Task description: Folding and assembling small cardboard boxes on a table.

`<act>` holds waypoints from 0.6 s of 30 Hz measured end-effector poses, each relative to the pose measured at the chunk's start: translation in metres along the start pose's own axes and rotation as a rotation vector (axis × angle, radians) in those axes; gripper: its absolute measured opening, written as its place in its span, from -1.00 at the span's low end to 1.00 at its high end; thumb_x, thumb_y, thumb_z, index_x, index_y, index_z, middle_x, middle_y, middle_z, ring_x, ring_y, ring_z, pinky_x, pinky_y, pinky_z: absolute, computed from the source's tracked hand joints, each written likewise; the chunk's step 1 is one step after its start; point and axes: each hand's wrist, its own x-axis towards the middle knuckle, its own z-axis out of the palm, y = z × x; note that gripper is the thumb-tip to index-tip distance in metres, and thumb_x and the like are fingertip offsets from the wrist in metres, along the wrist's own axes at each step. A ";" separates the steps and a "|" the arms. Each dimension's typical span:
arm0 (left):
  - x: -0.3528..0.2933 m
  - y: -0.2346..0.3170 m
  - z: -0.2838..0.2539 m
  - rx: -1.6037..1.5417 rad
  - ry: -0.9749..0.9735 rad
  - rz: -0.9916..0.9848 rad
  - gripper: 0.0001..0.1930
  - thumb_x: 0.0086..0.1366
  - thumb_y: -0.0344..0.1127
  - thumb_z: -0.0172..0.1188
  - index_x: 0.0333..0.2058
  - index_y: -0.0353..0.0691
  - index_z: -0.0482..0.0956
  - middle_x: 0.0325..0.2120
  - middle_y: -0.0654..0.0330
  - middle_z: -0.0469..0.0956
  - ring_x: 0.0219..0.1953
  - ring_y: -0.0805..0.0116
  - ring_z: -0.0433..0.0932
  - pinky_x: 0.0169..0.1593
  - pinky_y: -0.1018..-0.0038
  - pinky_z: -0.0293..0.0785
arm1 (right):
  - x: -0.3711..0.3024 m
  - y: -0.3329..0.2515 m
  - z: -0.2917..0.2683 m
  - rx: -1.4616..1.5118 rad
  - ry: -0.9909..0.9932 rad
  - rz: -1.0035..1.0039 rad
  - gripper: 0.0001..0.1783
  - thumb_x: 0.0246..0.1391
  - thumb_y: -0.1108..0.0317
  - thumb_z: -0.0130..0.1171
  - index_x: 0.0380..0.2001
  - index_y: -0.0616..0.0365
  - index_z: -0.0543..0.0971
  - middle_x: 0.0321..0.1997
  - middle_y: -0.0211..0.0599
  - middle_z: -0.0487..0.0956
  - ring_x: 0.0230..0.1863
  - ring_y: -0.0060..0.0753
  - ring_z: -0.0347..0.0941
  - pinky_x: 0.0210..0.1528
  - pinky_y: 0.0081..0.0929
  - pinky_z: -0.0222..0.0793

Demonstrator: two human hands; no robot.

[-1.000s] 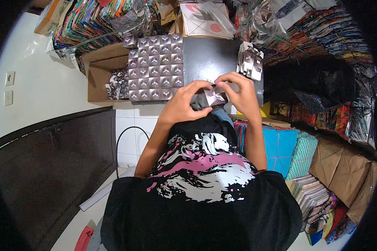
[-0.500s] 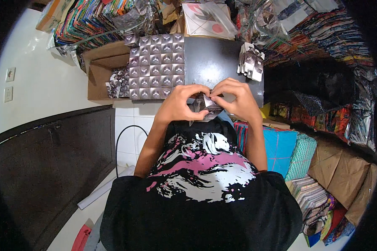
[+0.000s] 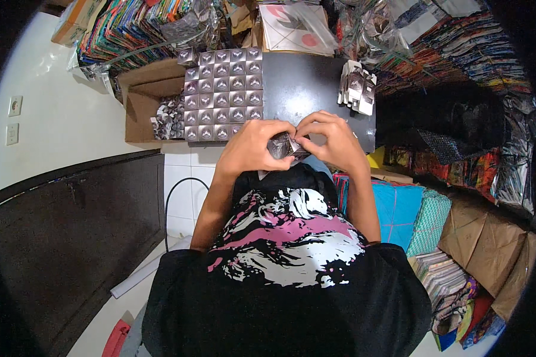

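Observation:
Close to my body, at the near edge of the dark table [image 3: 304, 74], both hands hold one small dark printed carton [image 3: 284, 147]. My left hand [image 3: 250, 146] curls round its left side, thumb below and fingers above. With thumb and fingertips, my right hand [image 3: 333, 137] pinches the carton's upper right edge. Part of the carton is hidden behind my fingers. Left of the hands, several small square boxes [image 3: 221, 85] with a pale emblem on top stand packed in rows. Flattened cartons [image 3: 357, 89] lie in a loose pile at the table's right side.
An open cardboard box [image 3: 140, 113] with more small cartons stands left of the rows. Stacks of colourful packets [image 3: 143, 38] rise behind, and more packets [image 3: 470, 47] fill the right. A blue wrapped bundle [image 3: 396, 211] stands by my right arm. A white wall [image 3: 59, 89] bounds the left.
The carton has turned and shifted slightly left in my hands. My left hand has moved slightly left and wraps further round it; my right fingertips stay at its upper edge.

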 end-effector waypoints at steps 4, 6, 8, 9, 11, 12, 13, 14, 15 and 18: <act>-0.001 0.000 0.002 0.028 0.018 0.004 -0.56 -0.06 -0.27 0.52 -0.17 -0.27 0.65 -0.25 0.03 0.71 -0.28 0.05 0.72 -0.13 0.30 0.63 | -0.001 0.001 0.002 -0.093 -0.006 -0.009 -0.86 0.00 0.40 0.40 -0.31 0.09 0.79 -0.17 -0.37 0.72 -0.09 -0.18 0.61 0.06 -0.22 0.51; -0.001 -0.001 0.003 0.033 0.015 0.000 -0.56 -0.06 -0.26 0.52 -0.17 -0.26 0.65 -0.27 0.03 0.71 -0.29 0.03 0.72 -0.14 0.29 0.63 | -0.001 0.002 0.003 -0.130 -0.012 -0.016 -0.86 0.00 0.38 0.40 -0.31 0.09 0.79 -0.15 -0.37 0.71 -0.08 -0.18 0.61 0.06 -0.21 0.51; -0.001 -0.002 0.003 0.040 0.011 -0.005 -0.57 -0.06 -0.26 0.52 -0.18 -0.25 0.65 -0.28 0.03 0.71 -0.29 0.01 0.72 -0.15 0.28 0.63 | 0.000 0.001 0.004 -0.164 -0.017 -0.025 -0.86 0.00 0.36 0.40 -0.32 0.08 0.79 -0.13 -0.38 0.71 -0.07 -0.17 0.61 0.06 -0.19 0.51; 0.000 -0.003 0.004 0.040 0.009 -0.014 -0.57 -0.06 -0.26 0.52 -0.19 -0.24 0.65 -0.30 0.03 0.70 -0.30 0.00 0.71 -0.16 0.27 0.63 | 0.001 0.000 0.005 -0.181 -0.027 -0.018 -0.86 0.00 0.35 0.40 -0.32 0.08 0.79 -0.12 -0.38 0.70 -0.07 -0.17 0.61 0.06 -0.19 0.51; 0.000 -0.003 0.004 0.042 0.010 -0.025 -0.58 -0.06 -0.26 0.52 -0.20 -0.23 0.65 -0.32 0.03 0.70 -0.32 -0.02 0.71 -0.17 0.27 0.63 | 0.002 0.000 0.005 -0.197 -0.039 -0.014 -0.85 0.00 0.35 0.40 -0.32 0.08 0.79 -0.12 -0.38 0.70 -0.07 -0.16 0.61 0.06 -0.18 0.52; 0.000 -0.003 0.004 0.054 0.016 -0.024 -0.59 -0.06 -0.25 0.52 -0.21 -0.23 0.65 -0.34 0.03 0.69 -0.33 -0.02 0.71 -0.18 0.26 0.62 | 0.002 0.001 0.006 -0.202 -0.043 -0.019 -0.86 0.00 0.34 0.40 -0.32 0.07 0.79 -0.11 -0.38 0.70 -0.06 -0.16 0.61 0.06 -0.18 0.51; 0.000 -0.003 0.004 0.065 0.021 -0.023 -0.60 -0.06 -0.25 0.52 -0.22 -0.22 0.65 -0.36 0.03 0.69 -0.34 -0.02 0.70 -0.19 0.26 0.62 | 0.002 0.001 0.006 -0.206 -0.045 -0.022 -0.86 0.01 0.34 0.39 -0.33 0.07 0.78 -0.11 -0.38 0.69 -0.06 -0.16 0.61 0.06 -0.18 0.51; 0.000 -0.003 0.003 0.065 0.020 -0.023 -0.60 -0.06 -0.25 0.52 -0.22 -0.22 0.65 -0.36 0.03 0.69 -0.34 -0.02 0.70 -0.19 0.26 0.62 | 0.003 0.001 0.006 -0.206 -0.045 -0.022 -0.86 0.01 0.34 0.39 -0.33 0.07 0.78 -0.11 -0.38 0.69 -0.06 -0.16 0.61 0.06 -0.18 0.51; 0.001 -0.003 0.002 0.079 0.006 -0.033 -0.60 -0.06 -0.24 0.52 -0.22 -0.22 0.65 -0.37 0.03 0.69 -0.34 -0.01 0.70 -0.20 0.27 0.62 | 0.003 0.001 0.006 -0.213 -0.051 -0.029 -0.87 0.01 0.34 0.39 -0.34 0.08 0.78 -0.11 -0.38 0.70 -0.06 -0.17 0.61 0.06 -0.18 0.51; 0.002 -0.003 0.002 0.075 -0.019 -0.057 -0.60 -0.06 -0.23 0.51 -0.23 -0.23 0.65 -0.38 0.02 0.68 -0.35 0.00 0.70 -0.21 0.27 0.61 | 0.004 0.003 0.007 -0.208 -0.066 -0.026 -0.88 0.01 0.34 0.38 -0.35 0.09 0.77 -0.10 -0.38 0.70 -0.05 -0.17 0.61 0.06 -0.17 0.51</act>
